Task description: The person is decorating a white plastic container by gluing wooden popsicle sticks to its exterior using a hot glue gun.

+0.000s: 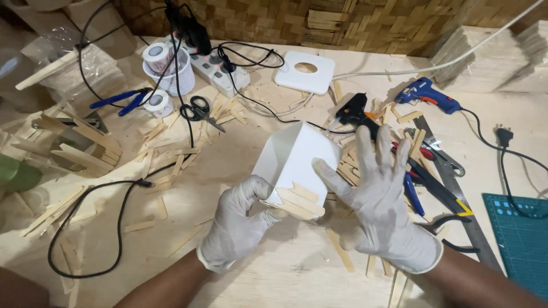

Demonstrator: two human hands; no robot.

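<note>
The white paper box (297, 157) sat tilted near the middle of the tabletop (171, 228), just in front of the black glue gun (355, 111). The left hand (240, 219) had its grip closed on the box's near edge, pinching the wooden sticks (297, 202) laid against that side. The right hand (377, 194) hovered just right of the box, fingers spread wide, holding nothing. To seat the sticks well, the left thumb probably needed steady pressure so they stayed parallel and flush, while the open palm pressed flat against them rather than sliding them.
</note>
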